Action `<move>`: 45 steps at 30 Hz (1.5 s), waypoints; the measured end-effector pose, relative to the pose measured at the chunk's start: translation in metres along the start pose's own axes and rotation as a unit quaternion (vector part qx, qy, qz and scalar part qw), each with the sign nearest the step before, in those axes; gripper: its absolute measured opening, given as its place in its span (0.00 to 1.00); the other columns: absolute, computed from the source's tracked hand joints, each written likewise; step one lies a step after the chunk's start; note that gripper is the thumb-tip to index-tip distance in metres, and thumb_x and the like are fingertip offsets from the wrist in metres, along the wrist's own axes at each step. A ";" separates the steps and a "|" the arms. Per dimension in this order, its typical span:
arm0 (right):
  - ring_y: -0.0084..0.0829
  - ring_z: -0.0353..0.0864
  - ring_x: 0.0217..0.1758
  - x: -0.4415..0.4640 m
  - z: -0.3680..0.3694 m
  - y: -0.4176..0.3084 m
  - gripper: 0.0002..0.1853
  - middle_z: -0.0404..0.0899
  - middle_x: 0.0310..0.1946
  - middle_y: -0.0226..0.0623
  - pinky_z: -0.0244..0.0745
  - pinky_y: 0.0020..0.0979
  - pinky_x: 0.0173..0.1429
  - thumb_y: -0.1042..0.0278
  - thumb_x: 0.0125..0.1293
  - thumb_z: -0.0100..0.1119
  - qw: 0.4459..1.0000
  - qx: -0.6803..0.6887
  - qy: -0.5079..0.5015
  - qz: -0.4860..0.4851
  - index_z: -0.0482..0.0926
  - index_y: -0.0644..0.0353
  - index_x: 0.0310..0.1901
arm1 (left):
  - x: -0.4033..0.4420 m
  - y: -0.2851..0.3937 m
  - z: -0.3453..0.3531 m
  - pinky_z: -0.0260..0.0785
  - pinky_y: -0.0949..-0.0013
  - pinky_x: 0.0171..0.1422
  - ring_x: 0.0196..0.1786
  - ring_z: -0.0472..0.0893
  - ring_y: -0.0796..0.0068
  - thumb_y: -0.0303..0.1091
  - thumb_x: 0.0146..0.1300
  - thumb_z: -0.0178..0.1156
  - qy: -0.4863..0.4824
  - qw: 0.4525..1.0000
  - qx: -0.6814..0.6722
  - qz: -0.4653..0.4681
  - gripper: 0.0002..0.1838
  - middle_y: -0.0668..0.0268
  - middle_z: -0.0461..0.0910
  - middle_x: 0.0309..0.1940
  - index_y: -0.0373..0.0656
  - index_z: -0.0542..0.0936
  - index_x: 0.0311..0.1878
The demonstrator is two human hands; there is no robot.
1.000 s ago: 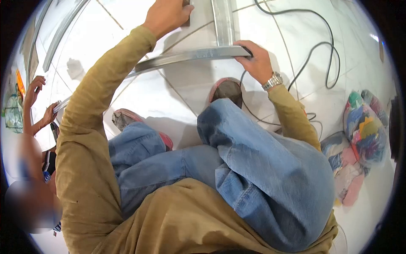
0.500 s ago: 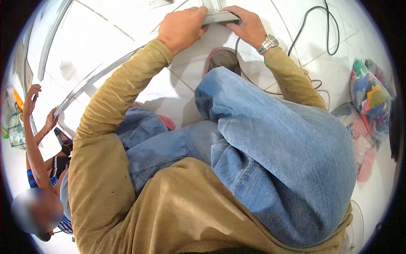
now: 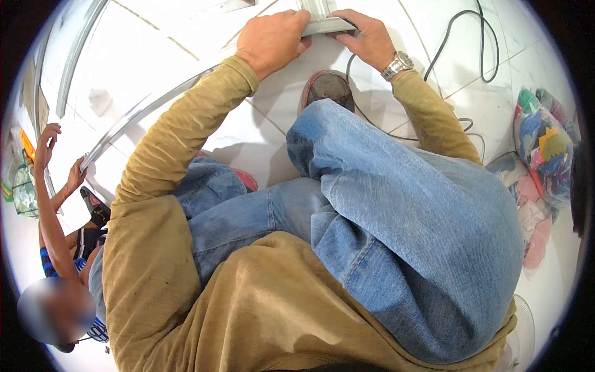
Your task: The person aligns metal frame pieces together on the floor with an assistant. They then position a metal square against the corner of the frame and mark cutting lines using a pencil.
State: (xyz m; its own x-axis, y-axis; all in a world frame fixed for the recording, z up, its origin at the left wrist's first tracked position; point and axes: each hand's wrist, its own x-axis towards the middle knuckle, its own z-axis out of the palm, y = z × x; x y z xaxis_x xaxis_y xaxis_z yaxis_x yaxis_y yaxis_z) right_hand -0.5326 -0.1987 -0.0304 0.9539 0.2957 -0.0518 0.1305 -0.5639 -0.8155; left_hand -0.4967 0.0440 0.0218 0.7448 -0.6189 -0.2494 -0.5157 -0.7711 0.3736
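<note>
While I watch from the remote end, the metal bar (image 3: 327, 26) lies just beyond the toe of the red-edged shoe (image 3: 330, 87), my landmark. Key relation: it runs crosswise past the shoe, long axis going out left and curving back bodyward in this wide view, its right tip at the right hand (image 3: 367, 40). No gap to either hand; the right one is nearer that tip, the left hand (image 3: 271, 42) sits further along.

Left: beyond the shoe and left of it, knuckles up, fingers wrapped narrow round the bar, undersides hidden from me. Right: beyond the shoe and right of it, turned inward, thumb on the near side, fingers on the far side, pinching the end. Watch (image 3: 397, 64) on that wrist. Forearms slant in from either side of the shoe.

Second metal channel (image 3: 315, 7) meets the bar between the hands, pointing away from the shoe, roughly square to it; joined or only touching, I can't tell. Black cable (image 3: 498, 53) loops right of the shoe; bag of fabric (image 3: 545, 149) well right. Well left of the shoe, a co-worker's lower hand (image 3: 75, 175) is at the bar's far end, grip unclear; their upper hand (image 3: 46, 146) is raised, fingers loosely curled.
</note>
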 end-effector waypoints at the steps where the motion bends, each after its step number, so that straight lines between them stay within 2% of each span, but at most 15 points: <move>1: 0.35 0.89 0.47 0.000 0.001 0.000 0.23 0.89 0.48 0.37 0.83 0.32 0.56 0.73 0.61 0.72 1.000 0.000 0.001 0.000 0.84 0.54 0.60 | 0.000 0.000 0.000 0.78 0.48 0.44 0.43 0.87 0.51 0.48 0.68 0.66 0.000 1.000 0.000 0.001 0.17 0.60 0.86 0.41 0.44 0.77 0.46; 10: 0.36 0.90 0.48 0.002 0.001 0.002 0.24 0.89 0.48 0.37 0.84 0.33 0.55 0.71 0.60 0.75 0.999 -0.025 0.011 -0.025 0.84 0.53 0.59 | -0.002 0.000 0.000 0.79 0.49 0.44 0.43 0.87 0.51 0.49 0.67 0.66 0.015 1.000 -0.012 0.006 0.17 0.61 0.86 0.41 0.46 0.78 0.47; 13: 0.34 0.90 0.45 -0.001 -0.002 -0.007 0.23 0.90 0.46 0.37 0.84 0.33 0.52 0.68 0.61 0.76 0.999 -0.023 0.019 -0.028 0.84 0.53 0.59 | -0.003 -0.002 0.002 0.79 0.50 0.45 0.43 0.87 0.51 0.49 0.67 0.66 0.035 0.999 -0.002 0.020 0.17 0.62 0.86 0.41 0.46 0.78 0.48; 15: 0.31 0.88 0.39 -0.005 -0.003 -0.013 0.22 0.89 0.42 0.36 0.84 0.32 0.48 0.66 0.62 0.77 0.997 -0.020 0.012 0.067 0.84 0.53 0.58 | -0.001 -0.002 0.002 0.79 0.50 0.44 0.43 0.87 0.51 0.49 0.68 0.66 0.026 1.000 -0.001 0.015 0.17 0.62 0.86 0.42 0.47 0.78 0.49; 18: 0.29 0.86 0.34 -0.008 0.004 0.001 0.21 0.88 0.38 0.35 0.83 0.31 0.44 0.64 0.63 0.77 0.998 -0.001 0.036 0.054 0.84 0.53 0.57 | -0.002 0.000 -0.001 0.79 0.51 0.44 0.42 0.87 0.51 0.50 0.68 0.66 0.026 0.999 0.010 0.019 0.18 0.62 0.86 0.42 0.46 0.79 0.48; 22: 0.30 0.87 0.34 -0.007 0.008 0.004 0.22 0.88 0.37 0.36 0.83 0.31 0.43 0.64 0.62 0.78 0.998 -0.017 0.047 0.040 0.84 0.54 0.57 | -0.003 0.000 0.003 0.79 0.51 0.43 0.41 0.87 0.51 0.51 0.67 0.66 0.045 0.999 0.001 0.023 0.19 0.60 0.86 0.40 0.45 0.80 0.47; 25: 0.31 0.88 0.37 -0.010 0.007 -0.003 0.21 0.89 0.39 0.38 0.83 0.32 0.46 0.65 0.61 0.77 0.996 -0.028 0.065 0.053 0.84 0.56 0.55 | -0.002 0.006 0.000 0.79 0.49 0.40 0.37 0.87 0.49 0.48 0.63 0.69 0.050 0.999 -0.009 -0.016 0.17 0.58 0.85 0.35 0.45 0.80 0.43; 26: 0.34 0.88 0.38 -0.011 0.007 -0.007 0.20 0.88 0.40 0.39 0.83 0.33 0.47 0.65 0.60 0.77 0.995 -0.001 0.062 0.085 0.84 0.58 0.54 | -0.001 0.009 -0.002 0.79 0.49 0.40 0.37 0.87 0.49 0.48 0.63 0.69 0.052 0.999 -0.007 -0.011 0.17 0.58 0.85 0.35 0.45 0.80 0.43; 28: 0.36 0.87 0.39 -0.015 0.009 -0.003 0.20 0.87 0.40 0.39 0.82 0.34 0.47 0.67 0.59 0.77 0.995 -0.005 0.080 0.058 0.85 0.58 0.52 | 0.001 0.009 0.000 0.78 0.49 0.39 0.36 0.86 0.49 0.47 0.61 0.71 0.035 0.998 -0.021 -0.049 0.18 0.57 0.84 0.34 0.43 0.79 0.42; 30: 0.37 0.87 0.39 -0.017 0.011 -0.001 0.19 0.87 0.41 0.39 0.81 0.34 0.47 0.69 0.58 0.77 0.994 -0.009 0.100 0.039 0.86 0.58 0.51 | 0.001 0.009 0.000 0.77 0.49 0.38 0.36 0.86 0.49 0.46 0.59 0.72 0.030 0.998 -0.019 -0.047 0.19 0.55 0.84 0.34 0.42 0.79 0.41; 32: 0.36 0.87 0.39 -0.016 0.009 -0.005 0.18 0.87 0.40 0.39 0.81 0.33 0.47 0.70 0.58 0.76 0.992 0.035 0.086 0.080 0.86 0.59 0.50 | 0.002 0.011 -0.004 0.77 0.49 0.37 0.35 0.86 0.49 0.44 0.59 0.73 0.034 0.997 -0.056 -0.046 0.18 0.56 0.84 0.35 0.42 0.79 0.41; 34: 0.35 0.87 0.38 -0.015 0.005 -0.010 0.18 0.87 0.40 0.38 0.81 0.32 0.46 0.72 0.58 0.75 0.990 0.053 0.070 0.108 0.86 0.59 0.51 | 0.004 0.014 -0.007 0.77 0.50 0.38 0.35 0.86 0.50 0.43 0.57 0.74 0.006 0.996 -0.055 -0.070 0.19 0.57 0.84 0.35 0.43 0.80 0.44; 37: 0.34 0.87 0.38 -0.013 0.002 -0.008 0.19 0.87 0.41 0.38 0.81 0.31 0.46 0.76 0.56 0.72 0.988 0.076 0.049 0.122 0.87 0.59 0.52 | 0.005 0.014 -0.008 0.78 0.54 0.40 0.37 0.86 0.54 0.40 0.53 0.77 0.016 0.995 -0.066 -0.071 0.22 0.60 0.84 0.37 0.44 0.83 0.49; 40: 0.34 0.87 0.39 -0.010 -0.002 -0.011 0.19 0.87 0.41 0.38 0.82 0.31 0.46 0.77 0.55 0.72 0.989 0.080 0.039 0.118 0.87 0.59 0.51 | 0.007 0.014 -0.010 0.78 0.54 0.43 0.39 0.86 0.53 0.39 0.54 0.75 -0.007 0.992 -0.083 -0.094 0.19 0.61 0.86 0.40 0.45 0.85 0.49; 45: 0.34 0.88 0.40 -0.010 0.000 -0.009 0.20 0.87 0.41 0.38 0.82 0.31 0.46 0.78 0.54 0.74 0.990 0.089 0.038 0.105 0.86 0.59 0.51 | 0.006 0.015 -0.009 0.78 0.55 0.43 0.40 0.86 0.54 0.37 0.53 0.76 -0.011 0.991 -0.086 -0.099 0.21 0.61 0.85 0.41 0.43 0.84 0.50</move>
State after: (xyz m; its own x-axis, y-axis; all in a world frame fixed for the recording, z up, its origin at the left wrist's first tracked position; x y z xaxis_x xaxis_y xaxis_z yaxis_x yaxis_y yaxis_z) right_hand -0.5431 -0.1960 -0.0225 0.9734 0.1246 -0.1923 -0.1150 -0.4603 -0.8803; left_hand -0.4957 0.0299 0.0339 0.8136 -0.4626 -0.3523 -0.2786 -0.8419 0.4622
